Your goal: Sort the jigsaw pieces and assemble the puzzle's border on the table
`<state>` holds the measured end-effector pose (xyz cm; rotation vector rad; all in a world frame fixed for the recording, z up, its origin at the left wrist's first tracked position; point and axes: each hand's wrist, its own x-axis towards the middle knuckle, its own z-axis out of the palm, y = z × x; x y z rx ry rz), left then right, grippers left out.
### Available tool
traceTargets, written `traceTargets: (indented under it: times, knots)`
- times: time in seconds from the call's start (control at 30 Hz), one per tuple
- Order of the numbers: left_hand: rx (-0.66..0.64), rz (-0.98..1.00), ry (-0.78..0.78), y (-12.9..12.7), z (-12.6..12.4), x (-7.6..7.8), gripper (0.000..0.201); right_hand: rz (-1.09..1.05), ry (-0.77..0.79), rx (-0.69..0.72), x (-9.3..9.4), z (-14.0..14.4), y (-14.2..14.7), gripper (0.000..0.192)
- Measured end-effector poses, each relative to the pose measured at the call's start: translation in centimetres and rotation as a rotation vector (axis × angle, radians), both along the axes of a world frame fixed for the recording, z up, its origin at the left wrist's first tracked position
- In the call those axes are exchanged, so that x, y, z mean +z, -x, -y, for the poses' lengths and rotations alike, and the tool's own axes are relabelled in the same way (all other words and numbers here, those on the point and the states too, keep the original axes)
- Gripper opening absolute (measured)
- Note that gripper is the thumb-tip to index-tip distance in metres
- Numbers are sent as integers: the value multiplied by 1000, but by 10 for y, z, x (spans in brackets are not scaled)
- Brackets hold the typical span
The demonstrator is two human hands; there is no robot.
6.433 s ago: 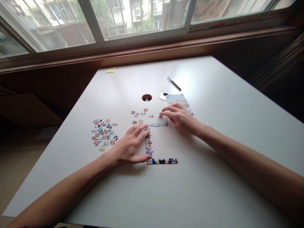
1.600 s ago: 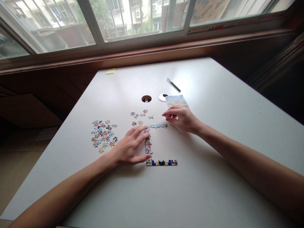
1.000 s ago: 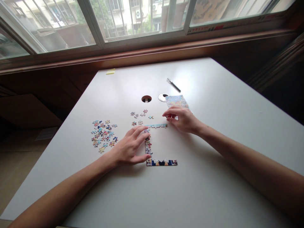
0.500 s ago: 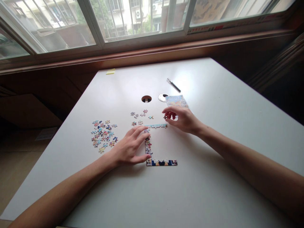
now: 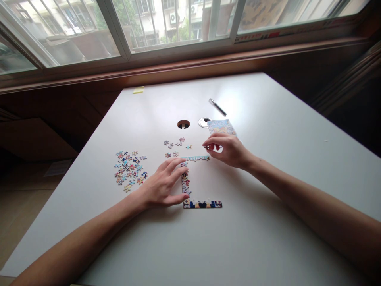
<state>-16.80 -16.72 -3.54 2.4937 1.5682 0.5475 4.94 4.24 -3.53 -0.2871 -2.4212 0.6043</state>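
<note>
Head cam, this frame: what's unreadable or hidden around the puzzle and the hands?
- Puzzle piece pinched in the right hand: too small, print and shape unclear.
- Assembled frame: left hand covers its top-left corner.
- Reference picture: near end hidden by the right hand; print too small.
- Loose pile: single pieces too small to tell apart.
- Both arms: cut off by the bottom edge.

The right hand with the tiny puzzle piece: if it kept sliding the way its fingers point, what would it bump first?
The right hand points left across the table. First would probably be the few loose pieces lying beyond its fingertips, though its height over them is hard to judge.
</note>
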Motion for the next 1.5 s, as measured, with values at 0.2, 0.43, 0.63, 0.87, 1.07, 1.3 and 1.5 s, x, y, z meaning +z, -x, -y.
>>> traceTargets:
  times: [0.2, 0.43, 0.63, 0.87, 1.07, 1.3, 1.5]
  knots:
    - [-1, 10, 7, 0, 1, 0, 66, 5, 11, 2, 1, 1, 0, 14]
    - [0, 17, 9, 0, 1, 1, 66, 11, 44, -1, 1, 2, 0, 14]
    - [3, 12, 11, 0, 0, 1, 67, 18, 7, -3, 1, 1, -1, 19]
    - [1, 19, 11, 0, 1, 1, 66, 27, -15, -11, 2, 1, 0, 20]
    - [3, 32, 25, 0, 1, 1, 66, 28, -4, 4, 1, 1, -1, 20]
    - [2, 22, 24, 0, 1, 1, 66, 31, 2, 0, 1, 2, -1, 19]
    - [6, 14, 24, -1, 1, 1, 66, 21, 1, -14, 1, 2, 0, 14]
